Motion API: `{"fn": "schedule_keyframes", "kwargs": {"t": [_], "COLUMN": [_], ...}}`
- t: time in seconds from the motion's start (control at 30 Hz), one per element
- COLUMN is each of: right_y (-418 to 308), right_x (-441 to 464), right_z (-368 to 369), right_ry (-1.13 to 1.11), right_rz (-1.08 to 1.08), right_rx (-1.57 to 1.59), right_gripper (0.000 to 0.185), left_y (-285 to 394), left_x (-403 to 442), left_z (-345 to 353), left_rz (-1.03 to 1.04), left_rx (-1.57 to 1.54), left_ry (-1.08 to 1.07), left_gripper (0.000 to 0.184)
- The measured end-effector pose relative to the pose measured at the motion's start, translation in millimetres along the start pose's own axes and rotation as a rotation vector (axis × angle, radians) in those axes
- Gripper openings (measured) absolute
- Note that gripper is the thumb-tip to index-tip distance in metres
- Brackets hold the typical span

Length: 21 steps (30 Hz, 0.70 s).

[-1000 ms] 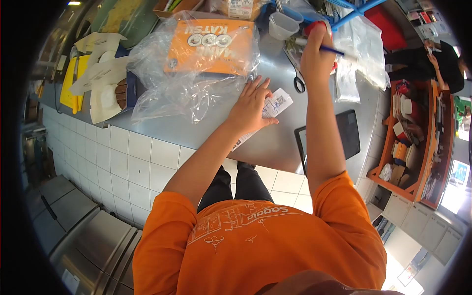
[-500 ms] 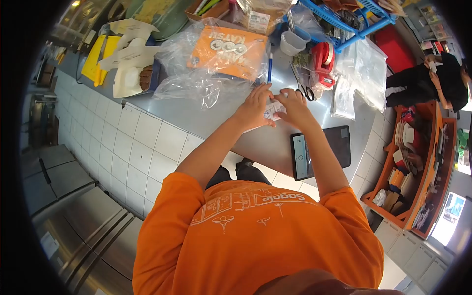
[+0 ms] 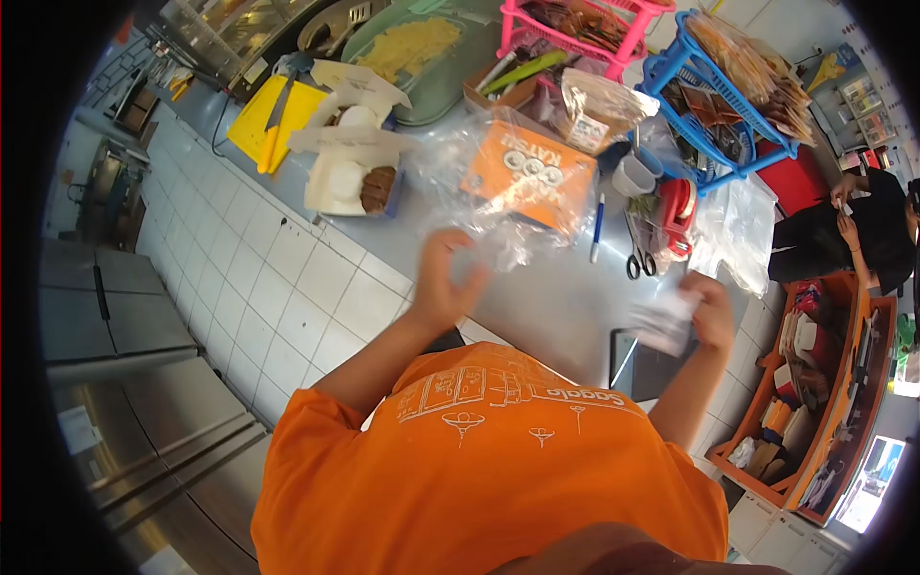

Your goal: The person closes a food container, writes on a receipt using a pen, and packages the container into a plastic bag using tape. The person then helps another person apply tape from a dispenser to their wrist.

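Note:
My right hand (image 3: 710, 309) pinches a motion-blurred white paper slip (image 3: 663, 324) over the tablet (image 3: 644, 369) at the table's right front edge. My left hand (image 3: 448, 278) is raised near the front edge with thumb and fingers apart, holding nothing, just below the clear plastic bag (image 3: 508, 243). That bag lies around an orange box (image 3: 529, 174) with white lettering. A blue pen (image 3: 598, 228) is right of the box. Black-handled scissors (image 3: 640, 257) and a red tape dispenser (image 3: 678, 213) lie farther right.
Open food boxes (image 3: 337, 184) and a yellow board (image 3: 273, 125) with a knife stand at the left. Behind are a green tray (image 3: 433, 96), a pink rack (image 3: 567, 43) and a blue rack (image 3: 714, 105). A person in black (image 3: 848, 235) stands at the right.
My hands have moved apart. The right hand has carried the slip rightward over the tablet, while the left has drawn away to the left. The camera view has shifted.

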State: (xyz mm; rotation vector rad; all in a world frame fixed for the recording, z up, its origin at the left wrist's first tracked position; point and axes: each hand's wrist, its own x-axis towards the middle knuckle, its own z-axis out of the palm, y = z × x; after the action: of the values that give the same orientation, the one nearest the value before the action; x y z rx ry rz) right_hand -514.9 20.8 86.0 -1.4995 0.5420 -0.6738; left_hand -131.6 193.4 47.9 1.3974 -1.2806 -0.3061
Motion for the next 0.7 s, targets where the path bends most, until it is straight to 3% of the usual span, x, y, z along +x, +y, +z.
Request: {"fn": "schedule_keyframes", "kwargs": {"t": [0.03, 0.1, 0.17, 0.2, 0.27, 0.3, 0.4, 0.43, 0.47, 0.57, 0.6, 0.63, 0.67, 0.7], "right_y": [-11.6, -29.8, -33.8, -42.5, -71.2, -57.7, 57.8, 84.8, 102.1, 94.6, 88.8, 94.5, 97.2, 111.7], "right_x": [3.4, 62.0, 120.8, 157.6, 153.2, 164.1, 229.6, 235.6, 236.8, 231.3, 224.6, 216.7, 207.6, 200.6], "right_z": [15.9, 51.2, 114.7, 155.5, 248.1, 278.2, 332.8, 334.1, 329.6, 290.0, 277.6, 267.1, 247.3, 223.9], "right_ry": [-0.042, -0.64, -1.092, -1.321, -0.632, -0.547, -0.656, -0.606, -0.468, -0.128, -0.043, 0.182, 0.312, 0.436], "right_rz": [-0.235, -0.644, -0.741, -0.605, -0.131, 0.026, 0.272, 0.323, 0.318, 0.336, 0.35, 0.174, 0.196, 0.275], "right_rx": [0.474, 0.983, 1.217, 1.113, 0.873, 0.798, 0.675, 0.559, 0.311, -0.194, -0.311, -0.374, -0.539, -0.405], "right_gripper": [0.011, 0.009, 0.015, 0.013, 0.021, 0.021, 0.025, 0.027, 0.03, 0.034, 0.036, 0.034, 0.034, 0.038], "left_y": [-14.7, -45.0, -103.0, -110.4, -108.7, -104.8, -160.1, -179.1, -191.3, -168.6, -157.3, -157.9, -158.5, -156.5], "left_x": [20.5, 70.4, 83.1, 94.6, 132.6, 149.9, 148.2, 139.5, 134.3, 143.4, 141.2, 144.7, 147.8, 139.0], "left_z": [-11.5, -30.1, -16.1, -10.2, -6.9, -7.8, 1.5, 3.6, 2.2, -14.5, -16.4, -12.1, -8.0, 0.6], "left_rz": [-0.209, -0.641, -0.494, -0.414, -0.817, -1.011, -0.877, -0.638, -0.385, -0.531, -0.518, -0.477, -0.434, -0.356], "left_rx": [-0.055, -0.164, 0.281, 0.499, 0.339, 0.258, 0.101, 0.213, 0.305, 0.131, -0.067, -0.097, -0.125, -0.686], "left_ry": [0.023, 0.051, -0.16, -0.262, -0.642, -0.842, -0.782, -0.68, -0.571, -0.631, -0.587, -0.541, -0.496, -0.37], "left_gripper": [0.045, 0.053, 0.06, 0.064, 0.064, 0.065, 0.058, 0.055, 0.052, 0.05, 0.049, 0.048, 0.048, 0.055]}}
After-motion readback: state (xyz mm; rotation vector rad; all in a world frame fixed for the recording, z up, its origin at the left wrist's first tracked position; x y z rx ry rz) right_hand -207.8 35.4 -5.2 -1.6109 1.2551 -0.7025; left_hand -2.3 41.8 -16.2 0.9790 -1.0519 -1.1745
